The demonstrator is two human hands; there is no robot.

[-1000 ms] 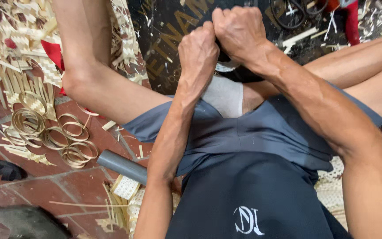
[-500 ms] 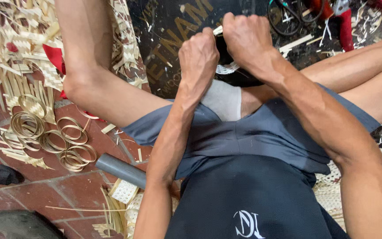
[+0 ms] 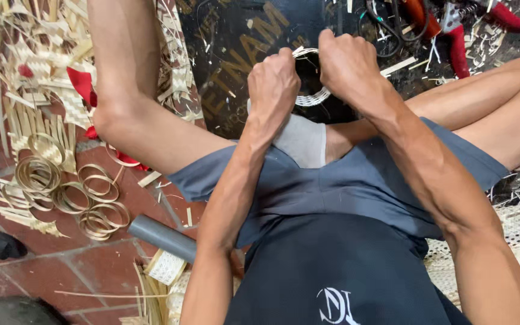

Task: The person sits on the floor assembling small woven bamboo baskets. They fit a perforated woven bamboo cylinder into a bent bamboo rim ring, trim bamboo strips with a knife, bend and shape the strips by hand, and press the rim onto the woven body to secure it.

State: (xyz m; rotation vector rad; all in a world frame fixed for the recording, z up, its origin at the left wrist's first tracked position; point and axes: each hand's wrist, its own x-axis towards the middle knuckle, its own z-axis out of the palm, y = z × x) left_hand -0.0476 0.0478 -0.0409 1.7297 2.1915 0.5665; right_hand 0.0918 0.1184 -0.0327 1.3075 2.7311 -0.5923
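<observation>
Both fists drifted slightly right. My left hand (image 3: 279, 81) and right hand (image 3: 349, 63) clench the small woven bamboo ring (image 3: 309, 96) at centre, over the dark mat (image 3: 242, 36). Light, springy, brittle; grip opposite rims.

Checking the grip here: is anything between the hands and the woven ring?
Nothing visible. The left hand and right hand both grip the pale woven ring directly, one on each side.
</observation>
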